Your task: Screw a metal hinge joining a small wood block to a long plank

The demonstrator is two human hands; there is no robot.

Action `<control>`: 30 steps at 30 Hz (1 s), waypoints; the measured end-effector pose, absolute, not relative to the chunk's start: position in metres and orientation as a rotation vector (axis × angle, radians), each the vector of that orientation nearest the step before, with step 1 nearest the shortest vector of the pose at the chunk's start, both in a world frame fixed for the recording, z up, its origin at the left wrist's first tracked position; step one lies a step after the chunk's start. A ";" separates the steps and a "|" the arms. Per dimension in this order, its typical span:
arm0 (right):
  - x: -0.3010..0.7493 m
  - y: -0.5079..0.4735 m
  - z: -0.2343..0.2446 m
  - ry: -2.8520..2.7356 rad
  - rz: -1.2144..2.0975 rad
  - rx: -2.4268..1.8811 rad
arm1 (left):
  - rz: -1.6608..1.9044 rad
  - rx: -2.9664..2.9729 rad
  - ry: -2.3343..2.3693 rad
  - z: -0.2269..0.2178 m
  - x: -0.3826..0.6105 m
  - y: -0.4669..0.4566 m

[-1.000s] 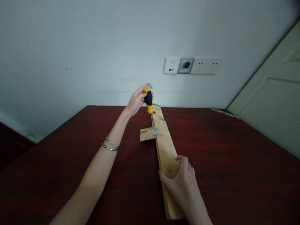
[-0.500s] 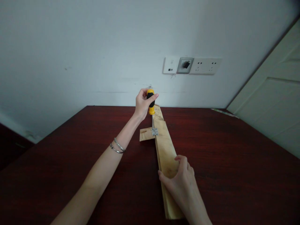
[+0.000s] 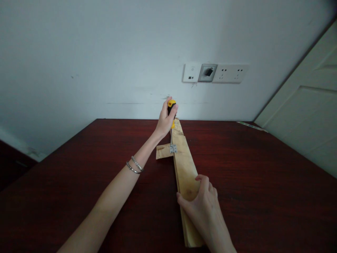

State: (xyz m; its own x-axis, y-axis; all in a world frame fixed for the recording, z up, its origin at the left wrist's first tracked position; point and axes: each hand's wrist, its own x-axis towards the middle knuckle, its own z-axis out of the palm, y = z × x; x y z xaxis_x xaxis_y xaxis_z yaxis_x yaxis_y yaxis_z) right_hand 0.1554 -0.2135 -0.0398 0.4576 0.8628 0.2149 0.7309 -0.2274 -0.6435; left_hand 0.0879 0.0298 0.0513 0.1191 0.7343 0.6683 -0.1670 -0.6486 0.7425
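Observation:
My left hand [image 3: 167, 117] is closed around the yellow and black handle of a screwdriver [image 3: 171, 103]. Its thin shaft points down to a small metal hinge [image 3: 173, 148]; whether the tip sits in a screw is too small to tell. The hinge lies across a long pale wooden board [image 3: 185, 158] and a short wood piece [image 3: 163, 151] that sticks out to the left. My right hand [image 3: 204, 202] grips the near part of the board, thumb on its left edge and fingers on its right.
A dark red-brown wooden tabletop [image 3: 250, 182] carries the boards and meets a white wall [image 3: 131, 52] at the back. Wall sockets [image 3: 231, 73] sit above it, one plate holding a black plug [image 3: 209, 72]. A pale panelled door [image 3: 310, 98] stands at the right, near a thin strip [image 3: 252, 126].
My left hand has rolled around the screwdriver handle and shifted slightly right, and the handle now leans a little differently. My right hand still grips the board in the same place.

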 end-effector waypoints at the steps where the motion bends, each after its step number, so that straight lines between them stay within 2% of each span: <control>1: 0.155 -0.214 -0.039 -1.329 0.241 -2.016 | 1.663 1.706 0.574 0.052 0.090 0.027; 4: 0.154 -0.214 -0.039 -1.331 0.241 -2.024 | 1.742 1.667 0.598 0.053 0.092 0.022; 10: 0.158 -0.211 -0.045 -1.309 0.259 -2.017 | 1.621 1.686 0.549 0.055 0.084 0.030; 17: 0.161 -0.210 -0.047 -1.310 0.278 -2.000 | 1.669 1.623 0.498 0.054 0.079 0.035; 30: 0.155 -0.212 -0.038 -1.310 0.322 -2.054 | 1.735 1.636 0.660 0.048 0.086 0.035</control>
